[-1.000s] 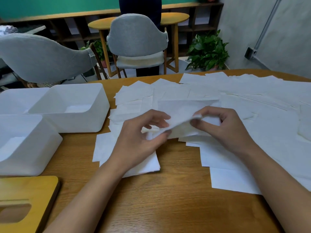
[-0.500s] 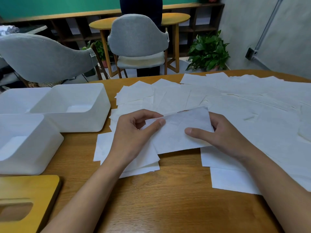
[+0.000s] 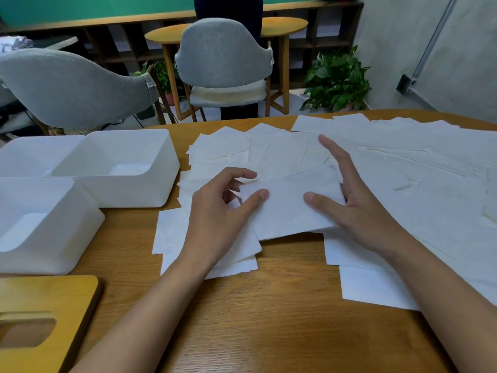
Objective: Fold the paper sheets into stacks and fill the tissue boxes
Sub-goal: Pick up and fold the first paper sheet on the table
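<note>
Half a second ago both hands held the folded sheet [image 3: 290, 211] up off the table [image 3: 269, 319], with the right fingers tucked behind its far edge. A second ago it hung pinched between the two hands. Now it lies lower and flatter, across the small pile [image 3: 183, 238] under the left wrist and the loose sheets [image 3: 403, 170] to the right. The right fingers have come out from behind it and straightened.

The left hand [image 3: 220, 214] is curled. Its thumb lies on top of the sheet's left corner and its fingers bend in behind that corner, so it pinches the sheet there. The right hand [image 3: 360, 211] is spread wide. Its thumb presses down on the sheet's right half, while the fingers point away over the far edge, straight and apart, with the forefinger reaching out above the loose sheets.

The sheet sits at the middle of the table, between the two hands. The white tissue boxes [image 3: 134, 192] stand well apart from it on the left, open at the top. A wooden lid [image 3: 48, 297] with a slot lies at the near left corner.
</note>
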### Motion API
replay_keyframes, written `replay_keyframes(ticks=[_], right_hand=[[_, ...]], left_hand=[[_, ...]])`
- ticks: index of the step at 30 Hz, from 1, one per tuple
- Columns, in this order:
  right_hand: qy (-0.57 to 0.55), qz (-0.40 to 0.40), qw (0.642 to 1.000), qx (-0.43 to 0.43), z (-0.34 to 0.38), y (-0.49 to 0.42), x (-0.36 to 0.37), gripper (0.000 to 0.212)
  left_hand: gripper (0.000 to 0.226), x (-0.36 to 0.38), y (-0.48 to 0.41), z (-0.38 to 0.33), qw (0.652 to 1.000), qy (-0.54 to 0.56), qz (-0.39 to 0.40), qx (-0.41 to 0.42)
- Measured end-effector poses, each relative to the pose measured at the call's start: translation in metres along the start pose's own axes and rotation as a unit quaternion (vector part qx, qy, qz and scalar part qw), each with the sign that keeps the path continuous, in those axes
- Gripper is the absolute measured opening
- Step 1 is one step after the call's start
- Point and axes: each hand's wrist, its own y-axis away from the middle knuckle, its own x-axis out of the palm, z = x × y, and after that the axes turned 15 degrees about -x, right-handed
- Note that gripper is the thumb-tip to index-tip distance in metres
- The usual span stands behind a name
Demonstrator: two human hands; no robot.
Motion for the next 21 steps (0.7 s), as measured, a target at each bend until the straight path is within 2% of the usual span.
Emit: replay_keyframes(ticks=[5, 8, 10, 13, 17, 21], right_hand=[[0.003, -0.031, 0.999, 0.027, -0.005, -0.001, -0.006, 0.083], [0.015, -0.019, 1.0, 0.02, -0.004, 0.001, -0.008, 0.072], [0.029, -0.012, 0.999, 0.005, -0.004, 0.001, -0.009, 0.057], [0.038, 0.014, 0.999, 0.0, -0.004, 0.0, -0.008, 0.034], [0.031, 0.015, 0.999, 0.018, -0.007, 0.0, -0.008, 0.039], [0.026, 0.006, 1.0, 0.014, -0.006, -0.001, -0.007, 0.037]], left_hand=[[0.037, -0.007, -0.004, 0.0, 0.994, -0.08, 0.056, -0.041], [0.047, -0.016, -0.009, 0.006, 0.985, -0.121, 0.115, -0.049], [0.053, -0.018, -0.012, 0.007, 0.984, -0.133, 0.114, -0.035], [0.055, -0.018, -0.012, 0.005, 0.992, -0.094, 0.087, 0.018], [0.048, -0.02, -0.007, -0.002, 0.99, -0.027, 0.092, 0.104], [0.045, -0.02, -0.003, -0.009, 0.984, 0.046, 0.128, 0.116]])
